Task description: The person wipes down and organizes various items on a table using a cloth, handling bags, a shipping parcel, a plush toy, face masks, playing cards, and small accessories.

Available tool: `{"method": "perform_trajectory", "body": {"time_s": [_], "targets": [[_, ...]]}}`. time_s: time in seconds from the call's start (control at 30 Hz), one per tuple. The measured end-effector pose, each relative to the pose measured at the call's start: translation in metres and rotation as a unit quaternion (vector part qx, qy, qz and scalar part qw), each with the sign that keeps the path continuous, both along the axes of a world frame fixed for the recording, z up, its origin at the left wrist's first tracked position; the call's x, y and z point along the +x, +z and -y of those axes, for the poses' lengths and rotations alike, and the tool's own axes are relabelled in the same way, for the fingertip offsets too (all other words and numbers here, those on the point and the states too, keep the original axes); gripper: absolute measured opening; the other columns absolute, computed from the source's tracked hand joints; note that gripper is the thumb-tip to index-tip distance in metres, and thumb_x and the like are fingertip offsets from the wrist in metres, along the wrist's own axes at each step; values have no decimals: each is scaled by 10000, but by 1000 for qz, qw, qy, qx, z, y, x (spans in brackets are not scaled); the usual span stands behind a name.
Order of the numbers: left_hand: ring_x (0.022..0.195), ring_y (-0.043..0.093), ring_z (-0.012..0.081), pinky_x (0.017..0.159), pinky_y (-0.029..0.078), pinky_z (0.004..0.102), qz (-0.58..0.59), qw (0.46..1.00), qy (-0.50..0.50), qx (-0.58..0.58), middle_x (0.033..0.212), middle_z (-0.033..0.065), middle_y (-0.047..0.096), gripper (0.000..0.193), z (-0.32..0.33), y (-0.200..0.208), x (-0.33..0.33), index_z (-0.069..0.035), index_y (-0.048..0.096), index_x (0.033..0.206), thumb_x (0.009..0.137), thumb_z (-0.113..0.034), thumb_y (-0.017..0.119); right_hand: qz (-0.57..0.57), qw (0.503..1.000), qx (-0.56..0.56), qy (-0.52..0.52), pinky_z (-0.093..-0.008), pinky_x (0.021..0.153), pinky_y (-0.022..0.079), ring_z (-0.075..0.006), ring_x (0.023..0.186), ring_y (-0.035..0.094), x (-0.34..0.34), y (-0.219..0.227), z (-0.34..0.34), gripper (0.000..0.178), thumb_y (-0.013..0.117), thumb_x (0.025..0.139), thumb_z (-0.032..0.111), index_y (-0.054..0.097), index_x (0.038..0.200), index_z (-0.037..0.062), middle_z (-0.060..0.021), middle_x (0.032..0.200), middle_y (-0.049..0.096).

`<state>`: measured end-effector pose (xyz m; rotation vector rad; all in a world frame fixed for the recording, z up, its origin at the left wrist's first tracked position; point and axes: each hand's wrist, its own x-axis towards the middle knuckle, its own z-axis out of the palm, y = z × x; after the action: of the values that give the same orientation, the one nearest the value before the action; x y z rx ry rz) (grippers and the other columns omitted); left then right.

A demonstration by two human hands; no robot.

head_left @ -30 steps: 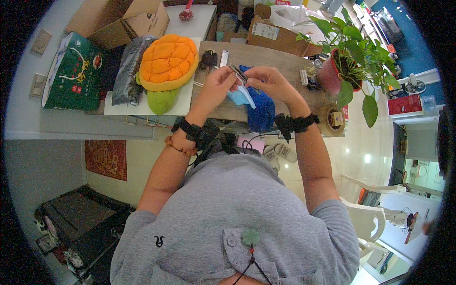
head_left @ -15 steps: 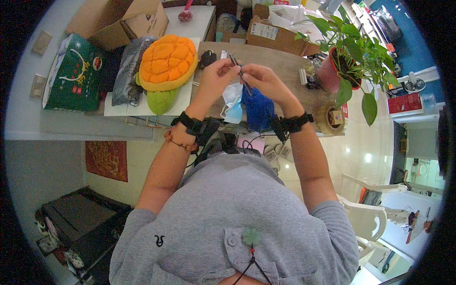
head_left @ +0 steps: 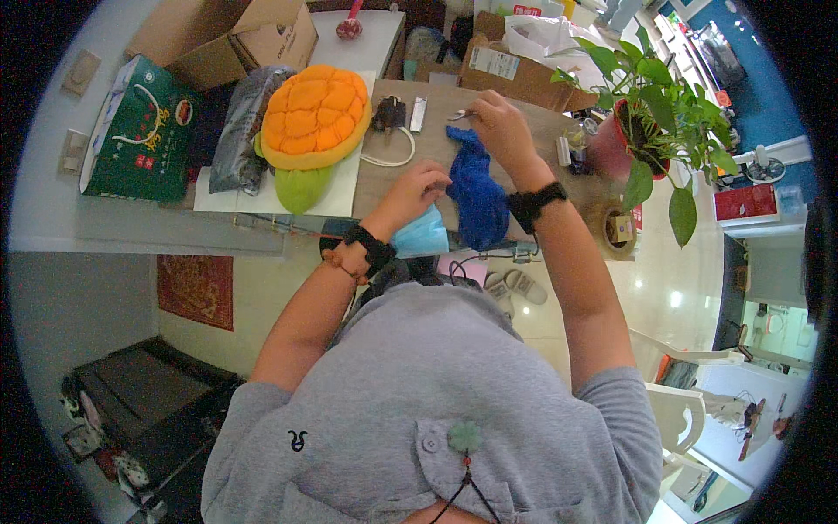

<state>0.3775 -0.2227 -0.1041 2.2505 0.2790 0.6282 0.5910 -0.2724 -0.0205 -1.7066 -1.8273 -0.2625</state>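
Observation:
My right hand [head_left: 502, 131] is raised over the far part of the desk, its fingers pinched on a small silver metal tool [head_left: 459, 114] whose tip sticks out to the left. Most of that tool is hidden by the fingers. Curled and lower down, my left hand [head_left: 417, 194] is just above a light blue face mask [head_left: 422, 234] near the desk's front edge; whatever its fingers hold, if anything, cannot be made out. Between the two hands lies a crumpled dark blue cloth [head_left: 479, 196], stretching from the front edge toward the right hand.
On the wooden desk [head_left: 546, 144] lie keys [head_left: 389, 113], a white cable loop [head_left: 403, 154] and a small white-silver item [head_left: 418, 114]. An orange and green plush cushion [head_left: 316, 118] sits left. A potted plant [head_left: 621, 144] and a tape roll [head_left: 602, 225] stand right. Cardboard boxes are behind.
My hands have come apart: the right moved right and slightly away, the left down toward me. The mask lies nearer and further left. The slim dark rod both hands held no longer shows.

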Motion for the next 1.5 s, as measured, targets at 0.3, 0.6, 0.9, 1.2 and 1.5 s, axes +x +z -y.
{"method": "perform_trajectory", "body": {"time_s": [0.3, 0.6, 0.9, 1.2, 1.5], "targets": [[954, 605, 289, 829, 501, 352, -10, 999, 21, -25, 1031, 100, 615, 199, 6, 4, 0, -42, 652, 958, 765, 0, 671, 212, 963, -165, -15, -352, 677, 567, -282, 776, 669, 1, -59, -63, 92, 585, 794, 58, 640, 861, 27, -116, 962, 595], [943, 609, 296, 825, 500, 354, 39, 999, 9, -37, 1004, 118, 612, 184, 1, -14, 2, -29, 651, 938, 759, -2, 683, 48, 972, -222, 58, -411, 832, 535, -332, 1049, 579, -3, -61, -48, 289, 563, 846, 161, 611, 1081, 0, -161, 1128, 580], [1005, 606, 298, 884, 490, 370, 16, 999, -4, -52, 1043, 121, 626, 218, 0, -12, 7, -39, 656, 958, 749, 9, 691, 30, 980, -141, 134, -433, 1048, 383, -390, 1195, 500, 2, -62, -21, 468, 549, 871, 152, 478, 1313, 14, -213, 1304, 517], [978, 612, 342, 832, 498, 395, -26, 996, 61, 62, 1044, 152, 645, 218, 17, -12, 1, -55, 651, 1043, 854, -162, 665, 10, 952, -108, -288, -450, 825, 520, -401, 954, 618, 80, -38, 88, 367, 663, 826, 279, 603, 1020, -27, -244, 1036, 598], [780, 652, 366, 665, 523, 396, 1, 994, 94, 58, 910, 179, 674, 230, 26, 39, 29, -94, 646, 1101, 926, -240, 613, 20, 912, -128, -388, -448, 747, 539, -381, 861, 643, 114, -80, 111, 348, 694, 802, 308, 595, 914, -6, -204, 937, 606]]}}
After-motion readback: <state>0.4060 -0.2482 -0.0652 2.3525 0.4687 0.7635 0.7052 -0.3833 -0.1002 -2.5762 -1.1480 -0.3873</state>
